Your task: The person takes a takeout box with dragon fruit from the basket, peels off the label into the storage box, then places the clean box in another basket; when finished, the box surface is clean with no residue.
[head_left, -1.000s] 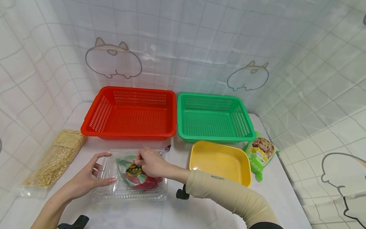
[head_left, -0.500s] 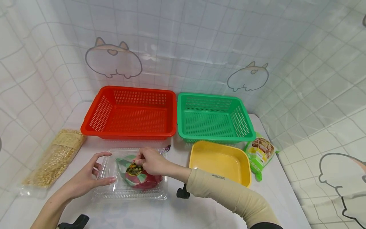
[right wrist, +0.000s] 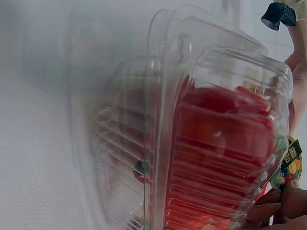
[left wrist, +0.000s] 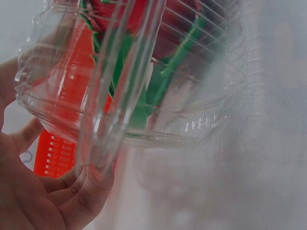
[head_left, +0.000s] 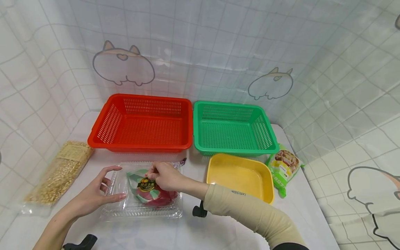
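Observation:
A clear plastic clamshell box (head_left: 117,208) lies on the table in front of the red basket, with a red and green dragon fruit (head_left: 159,198) inside. My left hand (head_left: 92,196) holds the box's left end, thumb and index finger spread over the lid and the other fingers curled at its side. My right hand (head_left: 167,176) reaches across from the right and pinches the edge of a black and gold sticker (head_left: 147,184) on the lid. In the right wrist view the sticker (right wrist: 291,160) stands up from the lid at the fingertips.
Behind the box stand a red basket (head_left: 140,146) and a green basket (head_left: 237,151). A yellow tray (head_left: 240,175) is at the right, beside a green food packet (head_left: 284,166). A bag of soybeans (head_left: 59,173) lies at the left. A dark purple tip (head_left: 183,161) shows behind the box.
Almost nothing moves. The right hand shifts very slightly while pinching the sticker's edge; the left hand and the box stay where they were.

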Demonstrator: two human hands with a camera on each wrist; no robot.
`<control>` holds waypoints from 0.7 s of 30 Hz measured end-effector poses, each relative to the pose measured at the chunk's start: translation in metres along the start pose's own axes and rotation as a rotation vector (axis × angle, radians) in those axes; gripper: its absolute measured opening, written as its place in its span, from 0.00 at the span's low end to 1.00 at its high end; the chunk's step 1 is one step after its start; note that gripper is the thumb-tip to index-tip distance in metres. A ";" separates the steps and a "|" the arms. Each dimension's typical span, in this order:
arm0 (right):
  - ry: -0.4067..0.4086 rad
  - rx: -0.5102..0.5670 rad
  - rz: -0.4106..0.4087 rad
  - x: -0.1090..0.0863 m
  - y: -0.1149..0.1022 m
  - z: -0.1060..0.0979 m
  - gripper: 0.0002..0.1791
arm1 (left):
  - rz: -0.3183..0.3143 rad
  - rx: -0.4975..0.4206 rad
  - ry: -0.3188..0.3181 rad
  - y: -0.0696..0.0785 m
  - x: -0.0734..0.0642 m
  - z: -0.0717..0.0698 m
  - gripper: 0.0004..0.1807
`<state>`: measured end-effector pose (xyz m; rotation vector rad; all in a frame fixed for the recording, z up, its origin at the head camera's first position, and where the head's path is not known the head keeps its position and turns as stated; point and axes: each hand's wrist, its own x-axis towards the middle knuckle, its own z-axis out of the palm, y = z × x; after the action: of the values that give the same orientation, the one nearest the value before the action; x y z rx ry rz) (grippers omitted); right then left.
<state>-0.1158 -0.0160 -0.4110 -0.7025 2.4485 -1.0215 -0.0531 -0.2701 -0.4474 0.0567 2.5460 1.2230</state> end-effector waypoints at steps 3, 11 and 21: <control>0.005 0.018 -0.001 0.000 0.001 0.001 0.05 | 0.002 0.000 0.001 0.000 0.000 0.000 0.51; 0.035 0.158 0.034 -0.001 0.003 -0.006 0.04 | -0.013 -0.008 -0.001 -0.001 0.000 0.001 0.51; 0.023 0.131 -0.005 -0.002 0.008 -0.008 0.04 | -0.040 -0.008 -0.011 -0.002 0.000 0.001 0.52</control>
<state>-0.1201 -0.0059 -0.4112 -0.6579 2.3740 -1.1856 -0.0529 -0.2706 -0.4492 0.0110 2.5201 1.2138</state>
